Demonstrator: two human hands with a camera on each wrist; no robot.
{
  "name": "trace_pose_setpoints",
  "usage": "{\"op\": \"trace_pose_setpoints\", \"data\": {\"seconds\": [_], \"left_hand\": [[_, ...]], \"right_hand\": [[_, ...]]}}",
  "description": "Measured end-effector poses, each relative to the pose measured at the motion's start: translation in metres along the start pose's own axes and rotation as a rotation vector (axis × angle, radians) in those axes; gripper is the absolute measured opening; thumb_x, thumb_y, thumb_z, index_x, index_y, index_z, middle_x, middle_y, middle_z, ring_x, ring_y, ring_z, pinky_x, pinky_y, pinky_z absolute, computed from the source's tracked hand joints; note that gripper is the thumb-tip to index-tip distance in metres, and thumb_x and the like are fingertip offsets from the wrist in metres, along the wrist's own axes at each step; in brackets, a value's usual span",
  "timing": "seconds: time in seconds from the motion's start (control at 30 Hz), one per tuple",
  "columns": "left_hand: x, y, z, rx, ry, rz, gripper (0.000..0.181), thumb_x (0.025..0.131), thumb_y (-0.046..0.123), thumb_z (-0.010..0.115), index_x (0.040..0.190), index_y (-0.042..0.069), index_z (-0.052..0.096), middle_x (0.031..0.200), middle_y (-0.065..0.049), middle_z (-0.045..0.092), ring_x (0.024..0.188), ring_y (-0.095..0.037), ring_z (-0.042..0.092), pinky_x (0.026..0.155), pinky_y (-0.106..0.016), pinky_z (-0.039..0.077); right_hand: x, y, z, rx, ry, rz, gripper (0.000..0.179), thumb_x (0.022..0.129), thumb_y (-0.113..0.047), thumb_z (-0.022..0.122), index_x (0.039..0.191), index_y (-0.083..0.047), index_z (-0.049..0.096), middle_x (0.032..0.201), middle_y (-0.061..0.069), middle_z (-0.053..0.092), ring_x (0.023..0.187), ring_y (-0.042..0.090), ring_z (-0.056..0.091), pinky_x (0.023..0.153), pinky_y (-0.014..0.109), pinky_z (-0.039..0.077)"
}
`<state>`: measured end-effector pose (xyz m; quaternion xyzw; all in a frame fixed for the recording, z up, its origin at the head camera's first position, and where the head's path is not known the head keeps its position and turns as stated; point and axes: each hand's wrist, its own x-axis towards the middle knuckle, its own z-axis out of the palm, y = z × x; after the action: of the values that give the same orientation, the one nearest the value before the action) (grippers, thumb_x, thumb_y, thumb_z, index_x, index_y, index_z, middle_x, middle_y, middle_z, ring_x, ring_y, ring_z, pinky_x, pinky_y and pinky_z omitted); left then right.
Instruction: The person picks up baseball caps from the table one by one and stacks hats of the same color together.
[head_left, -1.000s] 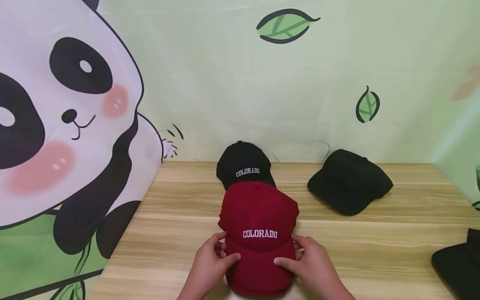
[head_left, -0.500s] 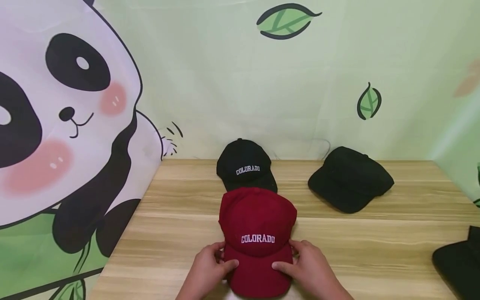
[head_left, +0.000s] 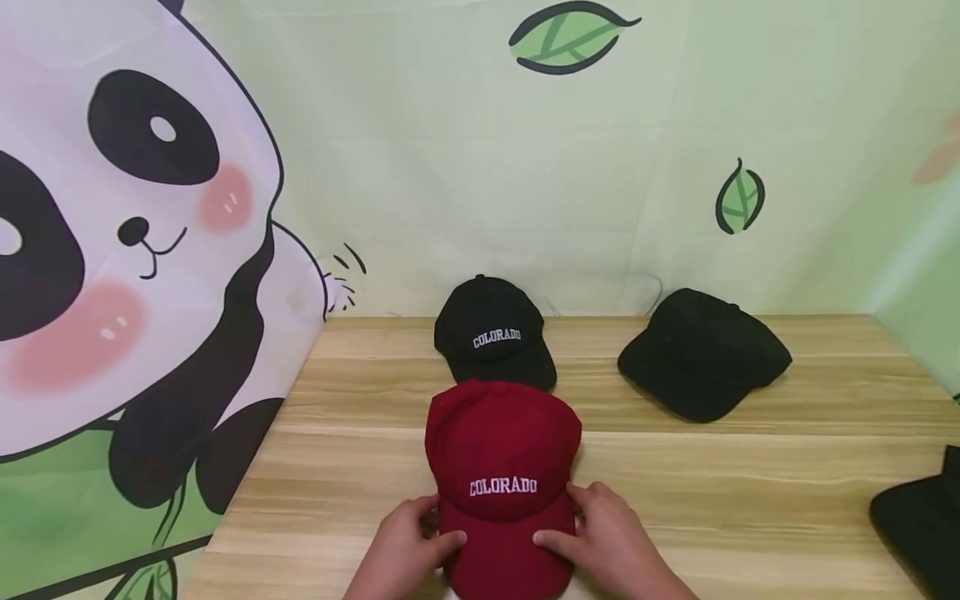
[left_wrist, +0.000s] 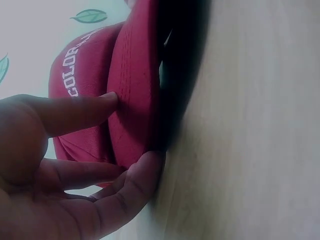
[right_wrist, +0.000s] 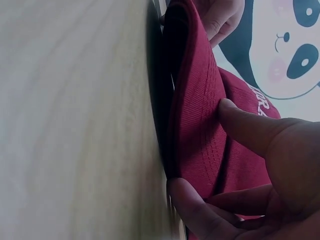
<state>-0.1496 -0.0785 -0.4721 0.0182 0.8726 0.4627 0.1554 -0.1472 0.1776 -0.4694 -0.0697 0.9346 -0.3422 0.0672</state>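
Left hand (head_left: 405, 540) and right hand (head_left: 609, 537) pinch the brim (head_left: 501, 554) of the red cap (head_left: 502, 433) at opposite edges, thumbs on top, fingers curled alongside.

The pale wood-grained table (head_left: 750, 508) carries one lettered black cloth cap (head_left: 491, 308), another black cap (head_left: 701, 354); whether the red cloth cap (head_left: 502, 442) touches, is unclear.

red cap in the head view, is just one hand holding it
No, the left hand and the right hand both pinch the brim of the red cap, one at each side.
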Motion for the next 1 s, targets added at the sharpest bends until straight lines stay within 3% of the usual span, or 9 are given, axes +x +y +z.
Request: {"op": "trace_pose_setpoints", "data": {"seconds": [0.17,0.7,1.0], "left_hand": [[-0.0004,-0.002,-0.0022,-0.054,-0.021,-0.051,0.062,0.084,0.023,0.075,0.13,-0.011,0.052,0.093,-0.006,0.067,0.08,-0.014,0.063,0.064,-0.029,0.055],[-0.0041,0.0015,-0.0019,0.049,0.079,0.022,0.064,0.082,0.023,0.076,0.129,-0.013,0.052,0.085,-0.005,0.066,0.074,-0.011,0.06,0.064,-0.028,0.051],[-0.0044,0.0031,-0.005,0.036,0.07,-0.022,0.065,0.08,0.027,0.078,0.129,-0.008,0.054,0.092,-0.006,0.065,0.078,-0.013,0.06,0.061,-0.027,0.052]], "right_hand": [[-0.0008,-0.0025,0.0004,-0.018,-0.016,0.025,0.075,0.071,-0.049,0.081,0.12,0.005,0.063,0.075,-0.001,0.049,0.07,0.011,0.045,0.059,0.025,0.038],[-0.0007,-0.0045,0.0013,-0.017,0.005,0.009,0.074,0.071,-0.049,0.081,0.12,0.003,0.063,0.075,-0.001,0.049,0.068,0.009,0.044,0.058,0.024,0.037],[-0.0012,0.0009,-0.0076,0.053,-0.043,0.002,0.058,0.074,-0.038,0.082,0.116,-0.002,0.066,0.08,-0.002,0.057,0.066,0.008,0.05,0.058,0.021,0.043]]}}
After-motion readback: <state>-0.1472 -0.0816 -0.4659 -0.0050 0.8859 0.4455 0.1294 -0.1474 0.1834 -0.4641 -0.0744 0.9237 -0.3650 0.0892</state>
